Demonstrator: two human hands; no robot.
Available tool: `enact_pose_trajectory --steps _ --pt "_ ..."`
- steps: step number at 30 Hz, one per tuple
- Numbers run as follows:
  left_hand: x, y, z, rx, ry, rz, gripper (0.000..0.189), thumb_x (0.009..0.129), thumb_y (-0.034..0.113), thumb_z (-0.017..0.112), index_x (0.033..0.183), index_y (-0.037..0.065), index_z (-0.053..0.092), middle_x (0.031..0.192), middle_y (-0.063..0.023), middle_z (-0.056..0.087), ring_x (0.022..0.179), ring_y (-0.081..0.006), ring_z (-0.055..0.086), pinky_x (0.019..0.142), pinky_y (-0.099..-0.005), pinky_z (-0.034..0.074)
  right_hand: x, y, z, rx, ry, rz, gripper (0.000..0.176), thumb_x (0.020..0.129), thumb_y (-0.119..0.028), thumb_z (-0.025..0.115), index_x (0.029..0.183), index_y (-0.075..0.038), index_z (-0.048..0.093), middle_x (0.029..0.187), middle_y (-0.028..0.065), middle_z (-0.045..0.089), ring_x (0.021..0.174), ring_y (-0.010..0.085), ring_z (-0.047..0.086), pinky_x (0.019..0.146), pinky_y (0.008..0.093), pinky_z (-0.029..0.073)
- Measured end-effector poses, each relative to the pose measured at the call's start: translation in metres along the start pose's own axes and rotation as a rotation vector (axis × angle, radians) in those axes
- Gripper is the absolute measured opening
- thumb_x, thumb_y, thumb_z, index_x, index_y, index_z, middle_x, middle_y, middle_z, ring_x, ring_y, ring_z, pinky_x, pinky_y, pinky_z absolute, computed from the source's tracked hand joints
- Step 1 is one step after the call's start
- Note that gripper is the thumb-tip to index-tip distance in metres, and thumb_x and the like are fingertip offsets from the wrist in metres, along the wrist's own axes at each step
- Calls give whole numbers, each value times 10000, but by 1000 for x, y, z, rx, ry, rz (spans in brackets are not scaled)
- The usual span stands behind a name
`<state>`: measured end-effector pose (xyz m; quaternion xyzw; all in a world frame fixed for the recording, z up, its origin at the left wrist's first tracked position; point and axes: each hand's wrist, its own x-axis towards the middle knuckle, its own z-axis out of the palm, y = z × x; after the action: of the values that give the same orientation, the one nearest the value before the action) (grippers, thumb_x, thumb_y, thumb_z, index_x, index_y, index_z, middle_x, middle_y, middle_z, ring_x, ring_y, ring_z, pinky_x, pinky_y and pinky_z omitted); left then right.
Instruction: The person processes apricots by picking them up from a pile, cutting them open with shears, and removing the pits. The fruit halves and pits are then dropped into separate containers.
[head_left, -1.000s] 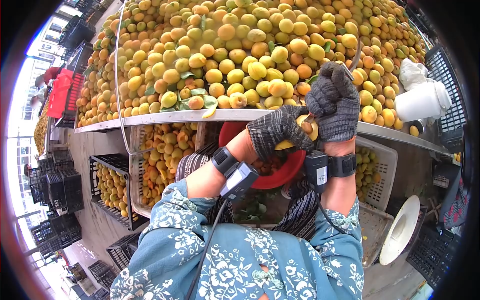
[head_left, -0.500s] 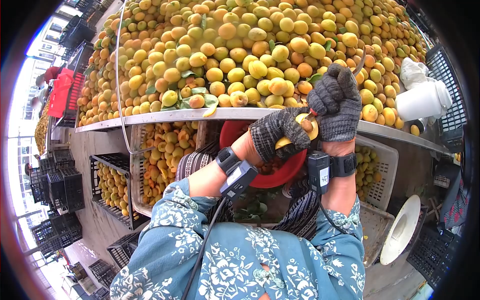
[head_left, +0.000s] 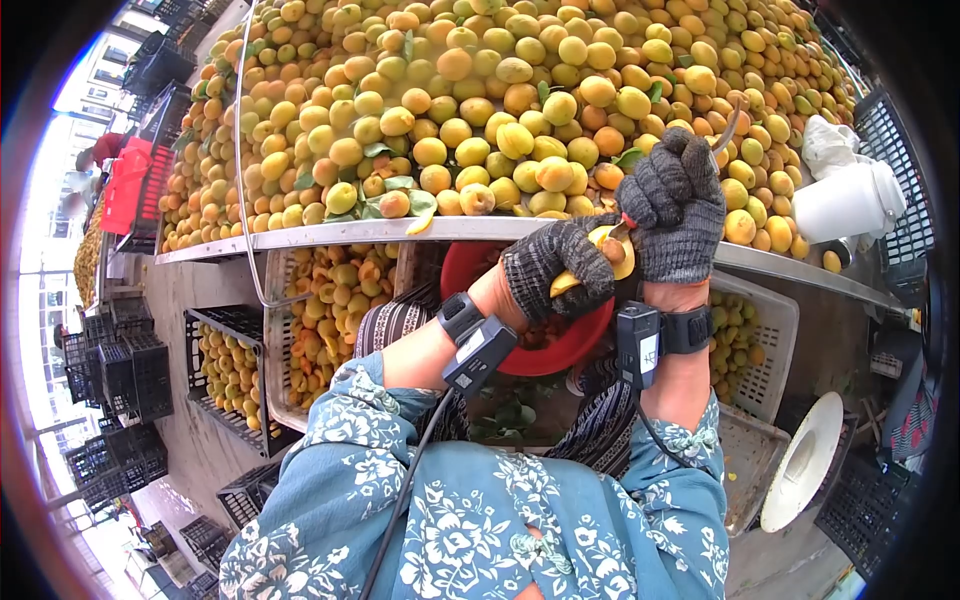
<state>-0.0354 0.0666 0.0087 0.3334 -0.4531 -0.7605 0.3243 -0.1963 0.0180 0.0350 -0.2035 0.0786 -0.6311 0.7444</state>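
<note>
My left hand [head_left: 562,268], in a dark grey knitted glove, is closed around a cut-open yellow apricot [head_left: 613,252]. The brown stone shows inside the fruit. My right hand [head_left: 676,205], gloved the same way, is a fist around a tool; its curved metal end [head_left: 730,128] sticks out at the top, and a small red part with a tip shows on the fruit's side. Both hands meet above a red basin [head_left: 540,362]. Behind them a metal-edged table [head_left: 330,233] bears a large heap of whole apricots [head_left: 470,110].
Beneath the table edge stand a crate of apricot halves [head_left: 335,310], a black crate [head_left: 232,375] of fruit and a pale crate [head_left: 775,345]. At the right are a white bucket [head_left: 850,203] and a white hat [head_left: 802,462]. A red crate [head_left: 135,190] is at the far left.
My left hand and the apricot have shifted very slightly. The tool's curved end has tilted a little in my right fist. Both hands keep their hold.
</note>
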Motion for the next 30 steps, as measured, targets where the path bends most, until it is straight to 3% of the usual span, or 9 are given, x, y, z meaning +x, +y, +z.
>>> enact_pose_trajectory --steps 2,5,10,16,19,22,23,28,30 --pt "5 -2 -2 -105 14 -31 145 771 -3 642 863 110 644 708 35 557 669 -194 546 628 -305 464 2 -1 -3 12 -7 -2 204 974 -271 518 971 -69 546 584 -76 311 447 45 278 424 226 285" --pt "14 -11 -11 537 -27 413 122 751 24 665 834 112 655 780 -20 588 735 -259 571 681 -342 477 6 -3 -5 88 -43 1 219 961 -275 540 992 -61 574 584 -70 318 448 47 278 428 226 281" --pt "33 -5 -31 870 -114 855 131 720 98 721 828 149 668 981 -93 624 940 -328 588 809 -421 466 7 -33 6 -737 246 -302 151 866 -158 672 955 -37 649 619 -55 489 439 42 380 388 225 303" --pt "25 23 -35 933 89 729 271 729 153 748 991 149 680 1035 -88 643 948 -309 596 809 -385 477 -11 -6 21 -1269 25 61 184 807 -65 702 989 -40 689 851 23 674 771 94 607 706 253 500" --pt "13 51 -27 414 -14 322 435 722 142 776 1139 133 654 1180 -79 626 1028 -231 604 874 -319 470 -7 5 11 -1440 -130 -13 242 780 -54 698 1020 -34 680 881 92 684 784 176 639 725 301 508" --pt "23 30 -55 792 -165 829 462 730 73 760 1172 88 629 1168 -88 627 1012 -232 615 893 -323 470 -10 2 16 -1644 -188 -58 281 755 -40 693 1035 -27 670 902 139 671 822 260 649 753 337 510" --pt "22 29 -52 383 -153 438 473 738 -12 726 1190 58 609 1125 -86 634 1008 -236 616 889 -323 473 -11 1 17 -1639 -202 -82 277 752 -42 698 1028 -26 669 903 144 663 842 294 643 759 352 507" --pt "4 38 -48 698 -1 720 321 826 53 680 1138 18 615 1031 -65 652 961 -195 626 859 -302 495 -13 4 23 -1606 -179 -106 235 742 -43 713 970 -15 662 870 136 649 806 282 637 727 360 500" --pt "8 22 -52 194 -10 390 424 791 -57 662 1197 40 586 1044 -77 636 974 -192 614 866 -316 489 -14 10 26 -1578 -92 -100 220 738 -38 710 949 -9 657 854 134 645 788 281 631 713 362 497"
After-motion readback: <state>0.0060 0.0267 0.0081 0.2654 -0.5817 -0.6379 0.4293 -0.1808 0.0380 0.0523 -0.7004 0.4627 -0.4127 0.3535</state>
